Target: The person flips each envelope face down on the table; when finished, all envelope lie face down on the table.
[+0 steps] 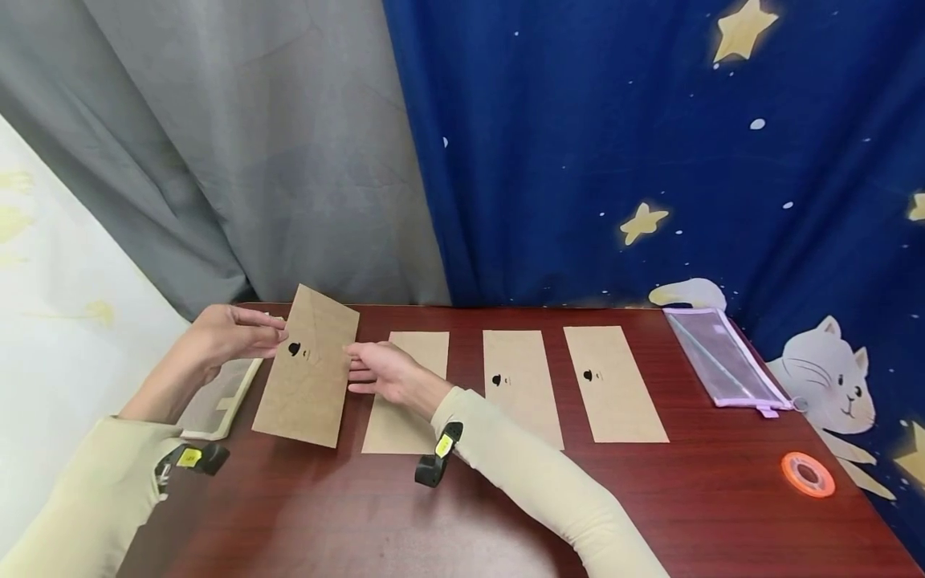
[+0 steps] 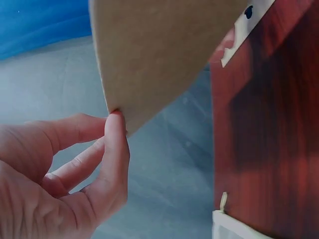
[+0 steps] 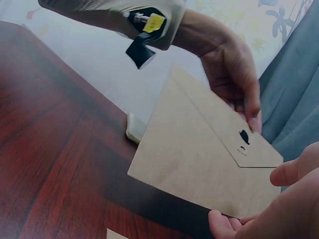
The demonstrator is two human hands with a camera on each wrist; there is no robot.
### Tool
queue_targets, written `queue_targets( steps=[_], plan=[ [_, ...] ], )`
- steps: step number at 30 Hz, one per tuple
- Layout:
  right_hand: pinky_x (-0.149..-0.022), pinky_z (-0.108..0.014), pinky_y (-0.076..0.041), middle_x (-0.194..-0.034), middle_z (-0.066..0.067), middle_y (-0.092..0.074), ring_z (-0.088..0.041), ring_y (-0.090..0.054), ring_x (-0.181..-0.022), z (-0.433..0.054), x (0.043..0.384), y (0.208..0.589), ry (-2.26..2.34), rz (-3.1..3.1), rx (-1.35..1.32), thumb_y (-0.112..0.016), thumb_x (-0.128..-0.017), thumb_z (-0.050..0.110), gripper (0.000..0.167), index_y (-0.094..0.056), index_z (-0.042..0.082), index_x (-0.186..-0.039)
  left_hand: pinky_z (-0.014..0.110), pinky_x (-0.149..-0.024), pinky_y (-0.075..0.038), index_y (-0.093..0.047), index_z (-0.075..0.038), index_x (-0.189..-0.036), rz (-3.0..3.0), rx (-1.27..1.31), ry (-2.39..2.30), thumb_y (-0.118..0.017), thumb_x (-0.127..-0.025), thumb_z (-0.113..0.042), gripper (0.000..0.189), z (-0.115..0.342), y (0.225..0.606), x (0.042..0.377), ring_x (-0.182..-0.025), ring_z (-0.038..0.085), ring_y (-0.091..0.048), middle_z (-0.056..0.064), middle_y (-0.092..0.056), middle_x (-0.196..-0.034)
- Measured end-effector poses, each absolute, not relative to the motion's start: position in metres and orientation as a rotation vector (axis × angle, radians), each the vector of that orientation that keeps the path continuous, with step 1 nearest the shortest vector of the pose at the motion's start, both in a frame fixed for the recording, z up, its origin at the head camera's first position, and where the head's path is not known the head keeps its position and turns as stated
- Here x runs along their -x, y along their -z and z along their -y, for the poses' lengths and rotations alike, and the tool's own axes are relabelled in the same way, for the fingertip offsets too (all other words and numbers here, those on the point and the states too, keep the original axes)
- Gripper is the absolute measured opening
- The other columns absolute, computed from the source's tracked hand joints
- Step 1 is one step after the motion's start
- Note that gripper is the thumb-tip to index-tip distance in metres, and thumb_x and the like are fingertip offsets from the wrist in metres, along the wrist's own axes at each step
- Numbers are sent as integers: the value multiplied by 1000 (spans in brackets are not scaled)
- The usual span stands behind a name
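A brown kraft envelope [image 1: 303,377] with a small black hat-and-moustache print is held up, tilted, above the left part of the table. My left hand [image 1: 230,337] pinches its left edge between thumb and fingertips, as the left wrist view shows close up. My right hand [image 1: 390,371] is at the opposite edge, its thumb and fingers spread apart and their tips right at the paper. In the right wrist view, the envelope's pointed flap faces the camera. Behind my right hand and forearm lies another envelope [image 1: 393,429], partly covered.
Two more printed envelopes, a middle one [image 1: 519,361] and a right one [image 1: 616,393], lie flat in the row. A pale-edged pouch [image 1: 217,409] sits at the left. Towards the right edge are a purple-trimmed mesh zip pouch [image 1: 723,361] and an orange ring-shaped roll [image 1: 793,466]. Curtains hang behind the table.
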State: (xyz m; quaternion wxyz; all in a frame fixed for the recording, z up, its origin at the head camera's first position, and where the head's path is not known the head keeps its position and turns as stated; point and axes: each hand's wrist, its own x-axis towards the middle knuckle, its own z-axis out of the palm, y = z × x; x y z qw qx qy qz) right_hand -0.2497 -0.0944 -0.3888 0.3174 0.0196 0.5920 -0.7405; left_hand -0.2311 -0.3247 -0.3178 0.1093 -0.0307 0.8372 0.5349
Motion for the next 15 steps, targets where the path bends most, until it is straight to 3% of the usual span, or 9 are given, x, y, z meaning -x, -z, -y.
queue_targets(
  steps=[4,11,15],
  plan=[
    [-109,-47,-52,-142,-25,-53,-39,-55,-130,98,248,391,1940,-1546,-48,-59,-100,20,43,-55,-1,-137,23,-74,-64,-57,18,-128,-2516,73,-1475,-63,-97,-4,38,319,307,230,-73,0,-72,-9,-75,-84],
    [-108,-44,-53,-141,-23,-56,-37,-59,-127,105,243,393,1904,-1666,51,-61,-99,22,47,-54,-5,-138,22,-69,-64,-60,17,-125,-2652,65,-1275,-69,-94,-8,41,307,290,227,-68,2,-71,-3,-76,-83],
    [-95,-27,-58,-132,-14,-67,-21,-68,-115,110,231,388,1814,-2095,288,-69,-95,32,58,-56,-3,-140,24,-69,-64,-65,13,-121,-2728,84,-1173,-70,-92,-11,38,301,284,224,-67,3,-73,1,-78,-81]
  ],
)
